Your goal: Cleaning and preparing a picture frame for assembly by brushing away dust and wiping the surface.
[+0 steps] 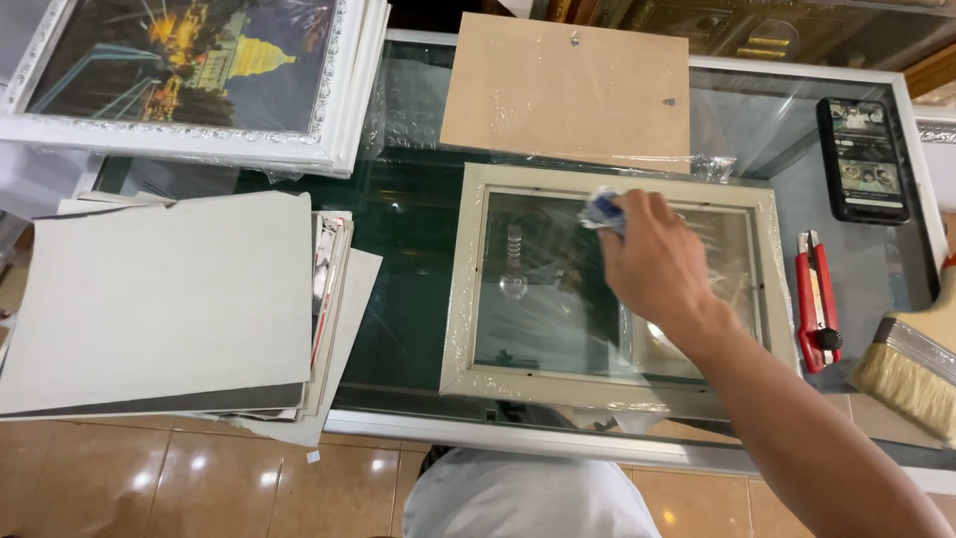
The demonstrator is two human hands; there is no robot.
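Note:
A cream picture frame (461, 299) lies face down on a glass-topped counter (408, 229), its glass pane (543, 289) showing. My right hand (652, 264) rests over the pane's upper right part, shut on a small blue and white cloth (602, 210) pressed against the glass. My left hand is out of view.
A brown backing board (568, 90) lies beyond the frame. A stack of grey cardboard sheets and prints (169, 299) sits at the left. A white-framed night picture (189, 75) is at the far left. Right of the frame lie a red utility knife (817, 299), a wide paintbrush (911, 374) and a phone (863, 159).

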